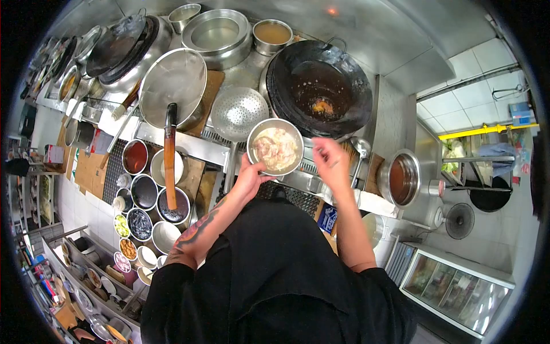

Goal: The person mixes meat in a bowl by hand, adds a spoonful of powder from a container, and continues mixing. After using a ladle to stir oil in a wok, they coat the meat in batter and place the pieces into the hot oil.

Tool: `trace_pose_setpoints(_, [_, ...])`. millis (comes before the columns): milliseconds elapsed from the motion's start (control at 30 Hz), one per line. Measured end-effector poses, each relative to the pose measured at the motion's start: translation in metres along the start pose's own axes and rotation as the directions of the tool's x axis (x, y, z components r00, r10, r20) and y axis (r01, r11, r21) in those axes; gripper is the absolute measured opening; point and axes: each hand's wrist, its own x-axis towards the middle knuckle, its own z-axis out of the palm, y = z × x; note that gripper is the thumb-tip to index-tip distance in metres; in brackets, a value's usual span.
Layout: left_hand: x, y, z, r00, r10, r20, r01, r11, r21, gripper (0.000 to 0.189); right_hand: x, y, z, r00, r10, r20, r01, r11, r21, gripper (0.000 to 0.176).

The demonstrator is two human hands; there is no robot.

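Observation:
A steel bowl (pixel 276 147) of pale, battered-looking pieces is held up by my left hand (pixel 250 178), whose fingers wrap its lower left edge. To the right of the bowl, apart from it, my right hand (pixel 330 160) hangs in the air; motion blurs its fingers, and whether they hold anything is unclear. Beyond both hands sits a large black wok (pixel 321 86) with dark liquid and a small orange-brown clump in it. A perforated ladle (pixel 239 113) lies just left of the wok, its handle pointing toward me.
A large strainer (pixel 173 86) with a wooden handle rests at the left, over several sauce containers (pixel 144 191). Steel pots (pixel 217 37) line the back. On the right stand a steel pot of brown liquid (pixel 403 179) and a glass-topped cabinet (pixel 458 284).

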Motion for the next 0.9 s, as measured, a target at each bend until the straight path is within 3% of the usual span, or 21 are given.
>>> trace_pose_setpoints(67, [-0.001,0.0,0.0,1.0,0.009,0.001,-0.009,1.0,0.001,0.062,-0.014,-0.004,0.013,0.998,-0.044,0.051,0.043,0.999,0.023,0.023])
trace_pose_setpoints(133, [-0.002,0.003,0.002,1.0,0.023,0.01,-0.023,1.0,-0.015,0.062,-0.019,-0.009,0.017,0.984,0.032,0.176,-0.03,0.999,-0.014,0.019])
trace_pose_setpoints(300, [-0.003,0.001,-0.001,0.999,0.03,0.015,-0.029,0.998,-0.052,0.069,-0.002,-0.004,0.02,0.996,0.021,0.087,-0.012,0.995,-0.104,0.013])
trace_pose_setpoints(367, [-0.002,0.0,-0.001,0.999,0.042,0.025,-0.041,0.998,-0.051,0.069,0.004,-0.009,0.027,0.956,-0.136,0.259,0.179,0.972,-0.15,0.011])
trace_pose_setpoints(433, [-0.002,-0.001,-0.001,0.999,0.038,0.031,-0.036,0.998,-0.049,0.069,0.007,-0.012,0.039,0.939,-0.185,0.291,0.243,0.954,-0.176,0.01])
trace_pose_setpoints(500, [-0.003,-0.002,-0.003,0.999,0.037,0.031,-0.035,0.998,-0.048,0.069,0.009,-0.02,0.048,0.916,-0.155,0.371,0.251,0.941,-0.227,0.009])
trace_pose_setpoints(667, [0.0,-0.015,-0.011,0.996,0.061,0.063,-0.06,0.998,-0.01,0.069,0.034,-0.008,0.081,0.952,-0.089,0.294,0.19,0.923,-0.336,0.011])
trace_pose_setpoints(733, [-0.006,-0.012,-0.004,0.995,0.071,0.072,-0.071,0.997,-0.008,0.069,0.041,-0.005,0.095,0.924,0.12,0.363,0.064,0.888,-0.455,0.017])
trace_pose_setpoints(900, [-0.005,-0.014,-0.007,0.992,0.088,0.089,-0.089,0.996,0.004,0.069,0.031,-0.013,0.107,0.883,0.189,0.43,-0.009,0.922,-0.387,0.021])
